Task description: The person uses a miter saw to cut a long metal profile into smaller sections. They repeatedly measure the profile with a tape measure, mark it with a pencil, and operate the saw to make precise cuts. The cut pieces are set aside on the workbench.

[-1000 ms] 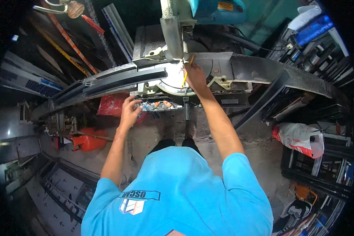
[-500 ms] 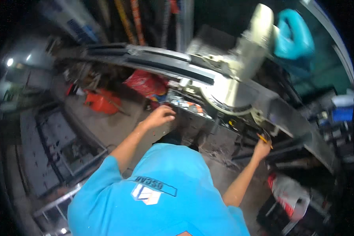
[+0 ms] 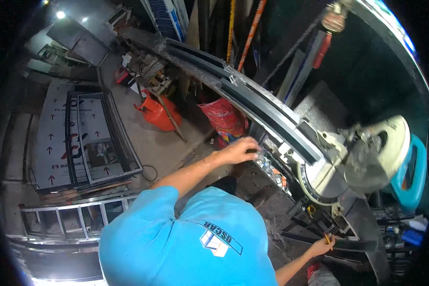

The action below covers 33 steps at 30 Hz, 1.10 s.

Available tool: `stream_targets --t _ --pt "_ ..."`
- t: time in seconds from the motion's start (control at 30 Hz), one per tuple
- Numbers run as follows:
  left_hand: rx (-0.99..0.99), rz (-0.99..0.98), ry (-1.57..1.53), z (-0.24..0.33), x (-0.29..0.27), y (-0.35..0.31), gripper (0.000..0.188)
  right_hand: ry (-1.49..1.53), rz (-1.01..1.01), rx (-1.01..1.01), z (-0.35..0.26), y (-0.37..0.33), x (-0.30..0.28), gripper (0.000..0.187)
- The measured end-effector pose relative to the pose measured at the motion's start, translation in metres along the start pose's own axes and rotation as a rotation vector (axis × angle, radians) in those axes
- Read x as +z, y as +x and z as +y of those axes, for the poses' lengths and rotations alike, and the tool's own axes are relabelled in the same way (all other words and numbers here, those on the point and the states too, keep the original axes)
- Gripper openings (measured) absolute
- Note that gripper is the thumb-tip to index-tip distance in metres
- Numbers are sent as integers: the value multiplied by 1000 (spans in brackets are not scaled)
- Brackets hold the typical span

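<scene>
My left hand (image 3: 239, 151) hovers beside the near edge of the bench, close to a tray of small parts (image 3: 273, 172); its fingers are loosely bent and apart, with nothing visible in them. My right hand (image 3: 322, 245) is closed around a yellow-orange pencil (image 3: 327, 239), near the lower front of the mitre saw base. That saw has a cream blade guard (image 3: 396, 131), a turquoise handle (image 3: 418, 172) and a round base (image 3: 307, 188). Along the bench to the saw runs a long dark metal profile (image 3: 269, 121).
A red sack (image 3: 222, 119) stands under the bench, with an orange container (image 3: 158, 114) on the floor farther left. Framed panels (image 3: 57, 138) and a ladder (image 3: 71, 221) lie at the left. Long bars (image 3: 231, 33) lean behind the bench. A pale bag (image 3: 323, 276) lies below my right hand.
The view has swung left, so bench and saw appear turned and farther right. My left hand stays near the parts tray, and my right hand still holds the pencil by the saw base.
</scene>
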<state>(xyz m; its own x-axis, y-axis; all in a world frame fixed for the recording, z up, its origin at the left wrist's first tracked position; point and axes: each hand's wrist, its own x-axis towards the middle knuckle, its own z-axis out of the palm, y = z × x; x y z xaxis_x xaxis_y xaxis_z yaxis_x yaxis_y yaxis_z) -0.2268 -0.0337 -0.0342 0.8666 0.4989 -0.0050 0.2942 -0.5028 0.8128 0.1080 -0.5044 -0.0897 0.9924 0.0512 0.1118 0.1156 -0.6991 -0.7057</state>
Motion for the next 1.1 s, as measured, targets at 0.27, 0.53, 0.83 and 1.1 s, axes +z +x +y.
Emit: stream_targets --t 0.27,0.53,0.83,1.1 --pt "197 295 310 -33 -87 87 45 22 -129 -284 -89 -39 39 34" --pt "203 133 417 -72 -70 138 40 157 -477 -270 -219 -109 87 26" --pt "44 38 -198 -58 -153 41 44 288 -602 -580 -297 -167 122 27" --pt "-28 705 -1222 -100 -182 15 23 256 -1059 -1136 -474 -240 262 111"
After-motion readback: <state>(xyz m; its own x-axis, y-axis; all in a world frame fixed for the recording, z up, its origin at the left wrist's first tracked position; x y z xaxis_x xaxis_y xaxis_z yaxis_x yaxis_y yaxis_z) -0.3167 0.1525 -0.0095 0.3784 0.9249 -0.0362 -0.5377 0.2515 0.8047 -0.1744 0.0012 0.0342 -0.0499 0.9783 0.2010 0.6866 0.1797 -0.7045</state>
